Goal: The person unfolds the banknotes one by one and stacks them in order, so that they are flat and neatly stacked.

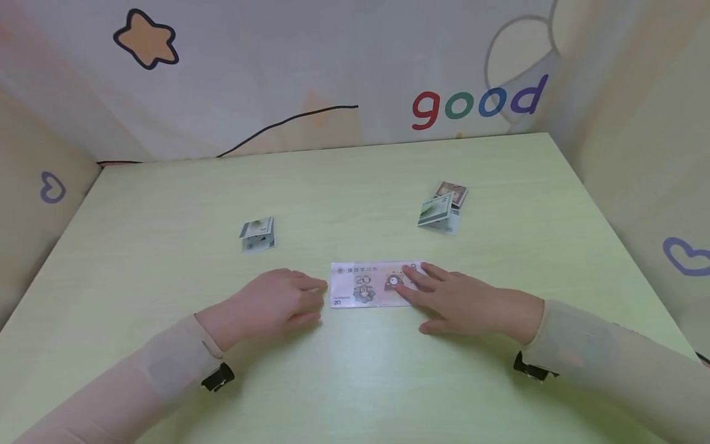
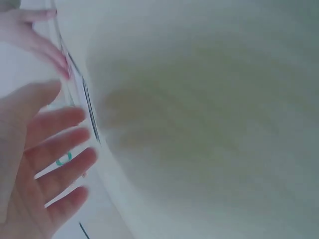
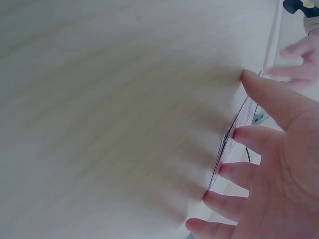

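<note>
A pale purple paper note (image 1: 363,290) marked 20 lies flat, long side across, in the middle of the table. My right hand (image 1: 468,302) rests over its right end, fingers spread and fingertips on the paper. In the right wrist view the thumb of that hand (image 3: 274,149) touches down near the note's edge (image 3: 229,134). My left hand (image 1: 280,305) is just off the note's left end, palm down with fingers loosely extended. Seen from the left wrist, the left hand (image 2: 45,164) has separated fingers and an unoccupied palm.
Farther back on the left lies a folded green note (image 1: 258,229). Another folded green note (image 1: 436,209) sits at the back right, overlapping a brownish note (image 1: 456,192). Printed curtains (image 1: 277,68) rise behind and beside the light green table (image 1: 355,382).
</note>
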`<state>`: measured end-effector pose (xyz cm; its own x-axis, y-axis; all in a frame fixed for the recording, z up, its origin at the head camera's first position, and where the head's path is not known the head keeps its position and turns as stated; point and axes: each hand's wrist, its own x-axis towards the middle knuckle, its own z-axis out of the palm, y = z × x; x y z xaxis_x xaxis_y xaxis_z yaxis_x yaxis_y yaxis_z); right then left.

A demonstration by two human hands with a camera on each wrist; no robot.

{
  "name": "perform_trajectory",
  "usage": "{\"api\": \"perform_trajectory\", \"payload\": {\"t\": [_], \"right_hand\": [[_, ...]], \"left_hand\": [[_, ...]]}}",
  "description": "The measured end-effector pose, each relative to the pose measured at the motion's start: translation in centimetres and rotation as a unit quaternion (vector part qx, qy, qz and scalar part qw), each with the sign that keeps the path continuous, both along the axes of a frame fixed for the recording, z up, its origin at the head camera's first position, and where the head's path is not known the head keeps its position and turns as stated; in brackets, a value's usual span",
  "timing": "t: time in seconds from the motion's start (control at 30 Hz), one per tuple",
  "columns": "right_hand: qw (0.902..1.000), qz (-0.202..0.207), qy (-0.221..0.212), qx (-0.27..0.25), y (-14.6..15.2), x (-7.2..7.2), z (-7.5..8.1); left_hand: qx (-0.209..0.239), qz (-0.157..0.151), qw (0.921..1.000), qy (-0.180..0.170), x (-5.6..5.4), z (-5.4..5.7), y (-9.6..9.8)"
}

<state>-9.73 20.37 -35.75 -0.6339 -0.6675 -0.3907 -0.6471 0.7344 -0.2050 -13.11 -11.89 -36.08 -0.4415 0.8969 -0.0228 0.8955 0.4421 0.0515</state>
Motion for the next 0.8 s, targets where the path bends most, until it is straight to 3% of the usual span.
{"api": "perform_trajectory", "payload": {"t": [0.13,0.27,0.33,0.4,0.57,0.67,0.8], "right_hand": [[1.0,-0.002,-0.006,-0.007,-0.1,0.0,0.1],[0.9999,-0.001,-0.001,-0.013,0.0,0.0,0.4],[0.9998,-0.004,0.01,-0.016,0.0,0.1,0.5],[0.9994,-0.009,0.025,-0.022,0.0,0.0,0.6],[0.9973,-0.015,0.057,-0.044,0.0,-0.1,0.6],[0.9968,-0.013,0.059,-0.053,0.0,-0.1,0.7],[0.9966,-0.013,0.055,-0.059,0.0,0.0,0.8]], "left_hand": [[0.075,0.077,0.9926,0.055,-1.6,0.4,-1.5],[0.127,0.159,0.9743,0.096,-3.4,0.8,-3.4],[0.14,0.197,0.9662,0.09,-4.1,0.9,-4.3],[0.145,0.239,0.9582,0.062,-4.8,0.7,-5.0],[0.162,0.322,0.9303,-0.065,-6.3,0.1,-6.6],[0.192,0.336,0.9148,-0.115,-7.1,-0.3,-7.4],[0.221,0.333,0.905,-0.145,-7.8,-0.8,-8.4]]}}
